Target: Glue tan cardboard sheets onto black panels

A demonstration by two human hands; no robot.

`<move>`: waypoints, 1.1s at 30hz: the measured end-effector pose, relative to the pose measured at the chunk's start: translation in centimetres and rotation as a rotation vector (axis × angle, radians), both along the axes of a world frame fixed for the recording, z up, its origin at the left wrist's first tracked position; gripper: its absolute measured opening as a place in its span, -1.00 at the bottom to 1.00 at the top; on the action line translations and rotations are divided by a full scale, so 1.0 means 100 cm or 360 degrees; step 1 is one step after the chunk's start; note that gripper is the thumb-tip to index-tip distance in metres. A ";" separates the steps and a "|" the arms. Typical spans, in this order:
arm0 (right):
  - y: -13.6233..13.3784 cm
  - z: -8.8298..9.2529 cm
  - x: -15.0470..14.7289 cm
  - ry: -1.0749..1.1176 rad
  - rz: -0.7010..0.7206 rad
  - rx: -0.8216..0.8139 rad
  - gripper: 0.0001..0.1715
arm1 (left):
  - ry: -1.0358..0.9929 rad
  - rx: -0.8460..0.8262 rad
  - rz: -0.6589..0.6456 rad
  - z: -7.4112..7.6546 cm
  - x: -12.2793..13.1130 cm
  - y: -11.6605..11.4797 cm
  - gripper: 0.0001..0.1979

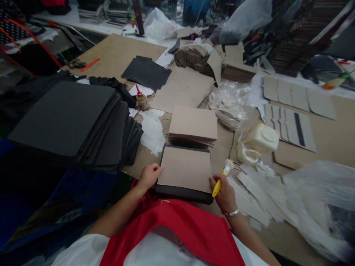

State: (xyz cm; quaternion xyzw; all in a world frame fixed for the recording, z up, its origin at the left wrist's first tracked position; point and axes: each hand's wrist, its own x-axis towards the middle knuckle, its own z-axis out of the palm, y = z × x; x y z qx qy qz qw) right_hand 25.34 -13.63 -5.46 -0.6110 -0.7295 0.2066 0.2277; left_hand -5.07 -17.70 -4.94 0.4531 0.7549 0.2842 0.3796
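Our left hand (150, 176) pinches the brown board (184, 168); our right hand (225, 195) clamps a yellow brush (217, 187) that could smear it if tipped.

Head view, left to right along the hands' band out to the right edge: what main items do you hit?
Stack of dark grey rectangular sheets → left hand → tan rectangular board → right hand with yellow-handled paintbrush → cream plastic container → crumpled translucent plastic sheeting.
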 end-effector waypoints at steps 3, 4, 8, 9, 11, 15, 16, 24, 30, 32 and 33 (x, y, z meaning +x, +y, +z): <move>-0.001 0.004 -0.002 0.0016 -0.0049 -0.0082 -0.74 | 0.0041 -0.0032 -0.0038 -0.001 0.001 -0.001 -0.59; -0.001 0.005 -0.002 0.0015 -0.0057 -0.0116 -0.76 | 0.0060 -0.0044 -0.0052 -0.001 0.001 -0.002 -0.59; -0.001 0.009 -0.004 -0.0022 -0.0056 -0.0227 -0.81 | 0.0140 -0.0089 -0.0141 -0.008 -0.002 -0.002 -0.57; 0.000 0.009 -0.004 -0.0029 -0.0064 -0.0243 -0.82 | 0.0152 -0.0098 -0.0170 -0.010 -0.003 -0.001 -0.56; 0.000 0.009 -0.003 -0.0043 -0.0085 -0.0268 -0.82 | 0.0167 -0.0113 -0.0210 -0.012 -0.005 0.000 -0.56; 0.000 0.008 -0.004 -0.0103 -0.0076 -0.0291 -0.83 | 0.0205 -0.0124 -0.0210 -0.011 -0.005 0.001 -0.56; 0.000 0.008 -0.004 -0.0123 -0.0069 -0.0294 -0.83 | 0.0217 -0.0128 -0.0205 -0.011 -0.004 0.001 -0.56; 0.004 0.016 -0.010 -0.0295 -0.0022 -0.0343 -0.83 | 0.0185 -0.0138 -0.0213 -0.009 -0.005 0.006 -0.57; 0.004 0.019 -0.013 -0.0402 0.0017 -0.0336 -0.78 | 0.0252 -0.0109 -0.0229 -0.004 -0.003 0.009 -0.63; 0.006 0.019 -0.013 -0.0466 0.0037 -0.0322 -0.75 | 0.0301 -0.0137 -0.0277 -0.002 -0.005 0.012 -0.64; 0.008 0.019 -0.014 -0.0501 0.0049 -0.0317 -0.74 | 0.0342 -0.0160 -0.0321 0.000 -0.007 0.015 -0.64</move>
